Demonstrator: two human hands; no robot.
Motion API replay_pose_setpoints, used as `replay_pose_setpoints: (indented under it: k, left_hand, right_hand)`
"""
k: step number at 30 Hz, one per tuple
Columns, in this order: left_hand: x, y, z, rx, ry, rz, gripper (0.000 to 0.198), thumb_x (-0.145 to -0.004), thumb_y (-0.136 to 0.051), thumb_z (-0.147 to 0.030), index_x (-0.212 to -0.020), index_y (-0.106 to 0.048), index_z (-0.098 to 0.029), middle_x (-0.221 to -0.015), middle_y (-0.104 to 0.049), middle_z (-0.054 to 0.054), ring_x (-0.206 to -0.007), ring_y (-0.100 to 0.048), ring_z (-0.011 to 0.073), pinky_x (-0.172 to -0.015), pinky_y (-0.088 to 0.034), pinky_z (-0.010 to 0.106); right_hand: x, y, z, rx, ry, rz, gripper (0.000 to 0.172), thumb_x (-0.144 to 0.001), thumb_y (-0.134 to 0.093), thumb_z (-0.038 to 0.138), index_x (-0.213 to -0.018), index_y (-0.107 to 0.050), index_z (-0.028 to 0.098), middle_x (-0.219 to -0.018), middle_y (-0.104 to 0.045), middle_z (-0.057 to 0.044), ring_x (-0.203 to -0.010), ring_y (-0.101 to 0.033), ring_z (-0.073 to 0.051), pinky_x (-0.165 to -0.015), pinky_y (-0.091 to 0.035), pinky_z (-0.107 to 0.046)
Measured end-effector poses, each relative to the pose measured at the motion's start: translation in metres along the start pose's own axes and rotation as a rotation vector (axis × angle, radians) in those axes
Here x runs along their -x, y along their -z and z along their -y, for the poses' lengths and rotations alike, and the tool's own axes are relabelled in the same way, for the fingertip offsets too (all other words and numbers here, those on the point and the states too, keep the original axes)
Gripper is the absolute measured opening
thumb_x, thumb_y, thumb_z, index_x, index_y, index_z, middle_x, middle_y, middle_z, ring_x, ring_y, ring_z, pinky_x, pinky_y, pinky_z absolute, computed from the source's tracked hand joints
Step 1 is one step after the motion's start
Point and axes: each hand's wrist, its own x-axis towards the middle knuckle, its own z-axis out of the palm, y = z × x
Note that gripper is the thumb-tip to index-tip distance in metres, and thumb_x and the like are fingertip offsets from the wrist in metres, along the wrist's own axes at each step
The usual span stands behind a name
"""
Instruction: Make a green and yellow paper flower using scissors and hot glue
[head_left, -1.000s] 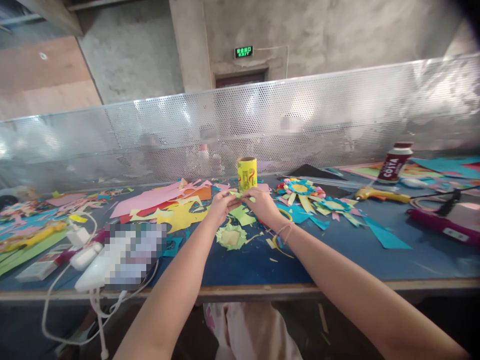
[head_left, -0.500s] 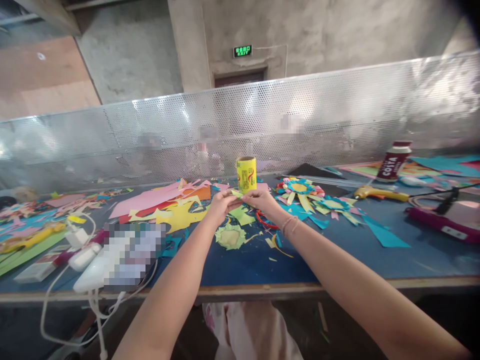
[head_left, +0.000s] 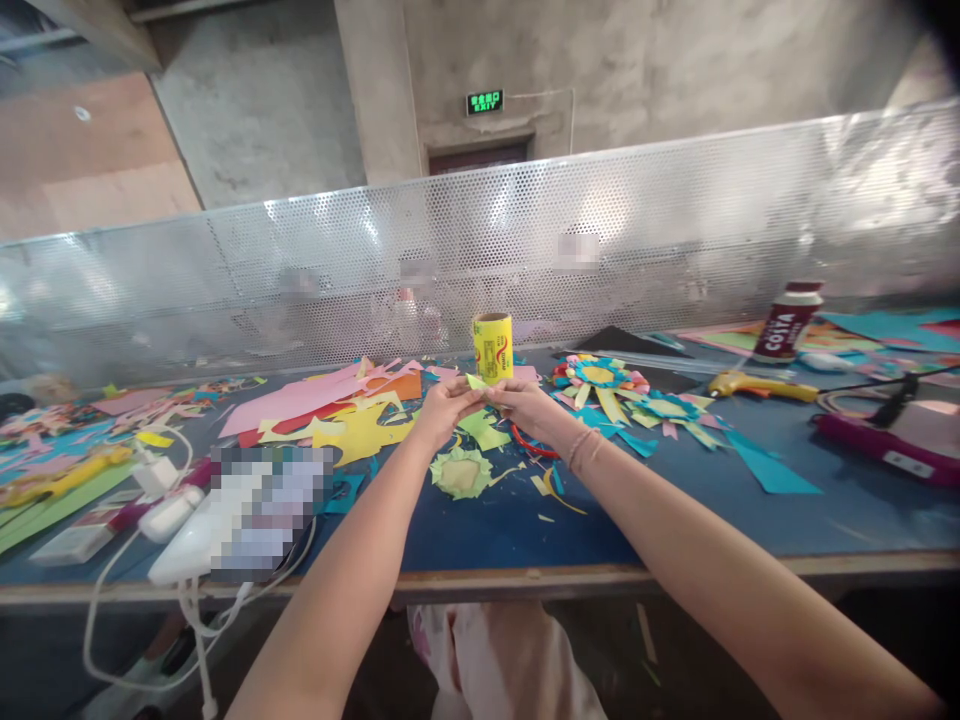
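Note:
A small piece of light-green paper (head_left: pixel 477 382) is pinched between my two hands over the middle of the table. My left hand (head_left: pixel 448 405) has its fingers closed on the paper's left side. From the right, my right hand (head_left: pixel 523 402) grips the same piece, fingertips close to the left ones. Just behind the hands stands a yellow tape roll (head_left: pixel 493 348), upright. Below them lies a round, pale-green paper rosette (head_left: pixel 461 473) with a pleated edge. A larger light-green paper scrap (head_left: pixel 484 431) lies under the hands, partly hidden.
Colourful paper rosettes (head_left: pixel 598 376) lie right of centre, near a yellow glue gun (head_left: pixel 763 387) and a dark-red Costa bottle (head_left: pixel 789 322). Yellow paper (head_left: pixel 360 432) and pink paper (head_left: pixel 289 398) spread on the left. A white charger with cables (head_left: pixel 171 513) sits at the front left.
The green paper between my fingers has turned and its tip now points up more. Both hands have shifted only slightly; the things on the table have stayed put.

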Motion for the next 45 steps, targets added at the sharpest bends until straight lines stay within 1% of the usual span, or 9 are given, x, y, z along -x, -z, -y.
replay_pose_setpoints:
  k: [4,8,12,15,18,24,29,35,45]
  left_hand:
    - [0.001,0.000,-0.002,0.007,-0.003,0.013,0.032,-0.053,-0.078,-0.018,-0.082,-0.066,-0.012,-0.082,-0.068,0.005,-0.075,-0.063,0.0137,-0.082,-0.048,0.032]
    - [0.002,-0.001,-0.004,0.000,0.011,0.001,0.036,-0.049,-0.078,-0.014,-0.083,-0.065,-0.013,-0.077,-0.068,0.003,-0.071,-0.063,0.0122,-0.080,-0.049,0.031]
    - [0.002,-0.002,-0.003,-0.021,0.019,-0.030,0.036,-0.049,-0.078,-0.014,-0.083,-0.065,-0.013,-0.077,-0.067,0.003,-0.070,-0.062,0.0125,-0.079,-0.049,0.032]
    - [0.001,-0.002,-0.001,-0.035,0.007,-0.055,0.031,-0.052,-0.077,-0.021,-0.079,-0.065,-0.012,-0.077,-0.065,0.003,-0.070,-0.061,0.0121,-0.075,-0.049,0.030]
    - [0.001,-0.003,0.000,-0.051,-0.002,-0.065,0.032,-0.053,-0.078,-0.025,-0.079,-0.065,-0.012,-0.075,-0.065,0.003,-0.068,-0.060,0.0113,-0.073,-0.050,0.029]
    - [0.001,-0.002,0.002,-0.074,-0.014,-0.028,0.034,-0.053,-0.078,-0.025,-0.081,-0.065,-0.013,-0.076,-0.066,0.003,-0.068,-0.060,0.0115,-0.074,-0.049,0.029]
    - [0.001,-0.001,0.003,-0.085,-0.017,-0.019,0.035,-0.053,-0.078,-0.024,-0.083,-0.065,-0.013,-0.078,-0.067,0.004,-0.071,-0.062,0.0130,-0.074,-0.048,0.030]
    - [0.001,-0.001,0.004,-0.088,-0.020,-0.012,0.033,-0.054,-0.077,-0.025,-0.082,-0.065,-0.013,-0.077,-0.067,0.004,-0.069,-0.061,0.0123,-0.074,-0.048,0.030]
    - [0.004,-0.007,0.001,-0.076,-0.022,-0.047,0.031,-0.052,-0.078,-0.026,-0.077,-0.064,-0.013,-0.072,-0.065,0.002,-0.066,-0.059,0.0106,-0.068,-0.049,0.026]
  right_hand:
    - [0.002,-0.001,0.003,-0.066,-0.047,0.038,0.035,-0.051,-0.077,0.037,-0.057,-0.050,0.017,-0.055,-0.047,0.005,-0.051,-0.040,-0.006,-0.047,-0.026,-0.022]
    - [0.001,-0.002,0.003,-0.024,-0.036,0.019,0.038,-0.052,-0.076,0.042,-0.058,-0.047,0.017,-0.055,-0.045,0.006,-0.050,-0.038,-0.005,-0.047,-0.026,-0.022]
    - [0.001,-0.005,0.003,0.205,0.096,-0.016,0.038,-0.059,-0.068,0.050,-0.061,-0.049,0.017,-0.053,-0.041,0.007,-0.048,-0.033,-0.005,-0.046,-0.025,-0.023]
    - [0.004,-0.008,0.006,0.409,0.218,-0.064,0.037,-0.063,-0.063,0.051,-0.064,-0.050,0.017,-0.055,-0.043,0.005,-0.051,-0.035,-0.007,-0.048,-0.027,-0.024]
    - [0.005,-0.011,0.009,0.519,0.302,-0.098,0.036,-0.065,-0.060,0.052,-0.065,-0.049,0.018,-0.057,-0.044,0.004,-0.053,-0.037,-0.009,-0.051,-0.030,-0.025]
    - [0.005,-0.010,0.008,0.626,0.414,-0.107,0.029,-0.073,-0.052,0.048,-0.066,-0.045,0.020,-0.058,-0.045,0.003,-0.054,-0.040,-0.011,-0.053,-0.033,-0.026]
    - [0.003,-0.007,0.003,0.695,0.440,-0.115,0.023,-0.076,-0.048,0.042,-0.069,-0.045,0.020,-0.060,-0.049,0.001,-0.056,-0.042,-0.013,-0.054,-0.034,-0.027]
    - [0.003,-0.007,0.003,0.779,0.476,-0.124,0.017,-0.078,-0.043,0.035,-0.069,-0.041,0.021,-0.064,-0.051,-0.001,-0.059,-0.045,-0.015,-0.057,-0.035,-0.029]
    - [0.007,-0.008,0.003,0.836,0.572,-0.129,0.013,-0.082,-0.039,0.031,-0.072,-0.037,0.022,-0.068,-0.052,-0.004,-0.062,-0.046,-0.016,-0.058,-0.036,-0.029]
